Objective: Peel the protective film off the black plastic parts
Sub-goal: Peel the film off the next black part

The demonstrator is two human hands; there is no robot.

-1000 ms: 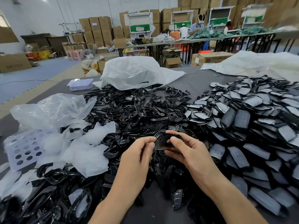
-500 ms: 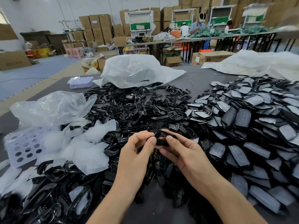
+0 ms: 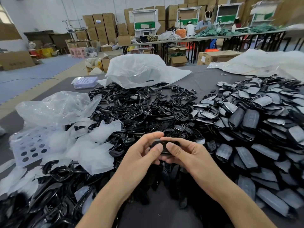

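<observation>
My left hand (image 3: 142, 151) and my right hand (image 3: 185, 153) meet in the middle of the view, both pinching one small black plastic part (image 3: 164, 146). Fingers cover most of it; film on it cannot be made out. Behind the hands spreads a heap of glossy black frame parts (image 3: 139, 109). To the right lies a large pile of black parts with greyish film (image 3: 256, 122). Crumpled peeled film pieces (image 3: 92, 145) lie to the left of my left hand.
A perforated white tray (image 3: 28, 145) sits at the left under clear plastic bags (image 3: 56, 106). A big white bag (image 3: 139, 71) lies at the back of the grey table (image 3: 204, 79), another bag at the far right (image 3: 266, 63). People work at a distant bench (image 3: 204, 23).
Both hands have drawn slightly nearer to me with the part between them. The fingers have closed further around it, and the thumbs now press on its top.
</observation>
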